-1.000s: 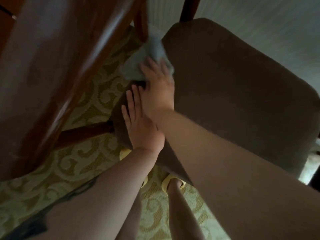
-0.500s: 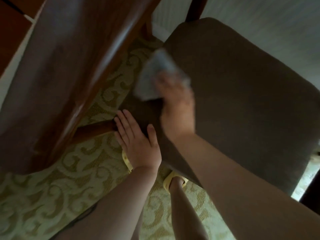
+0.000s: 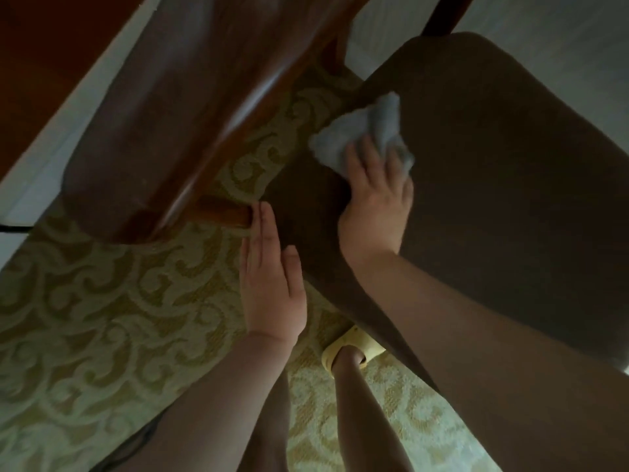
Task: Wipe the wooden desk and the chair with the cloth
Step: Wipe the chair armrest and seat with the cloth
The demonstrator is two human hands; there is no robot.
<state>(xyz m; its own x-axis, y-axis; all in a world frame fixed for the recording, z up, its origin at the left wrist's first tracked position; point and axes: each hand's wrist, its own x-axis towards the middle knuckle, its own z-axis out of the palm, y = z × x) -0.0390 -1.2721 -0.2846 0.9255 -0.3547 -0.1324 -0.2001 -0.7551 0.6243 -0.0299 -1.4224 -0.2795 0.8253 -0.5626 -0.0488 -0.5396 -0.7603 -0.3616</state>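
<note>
One cloth [image 3: 364, 131], grey and bunched, lies on the left part of the brown chair [image 3: 493, 172] seat, centre right of frame. Right hand [image 3: 376, 202] presses on it, fingers spread over the cloth. Left hand [image 3: 270, 277], flat with straight fingers, rests against the seat's left edge, grasping nothing. Wooden bench [image 3: 190, 107] upper left. Patterned carpet [image 3: 102, 318] below; one yellow slipper [image 3: 350, 347] visible.

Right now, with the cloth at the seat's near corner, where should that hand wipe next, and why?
Probably sweep the cloth rightward across the seat: the right hand presses it near the left edge, and the left hand steadies the chair's side.
</note>
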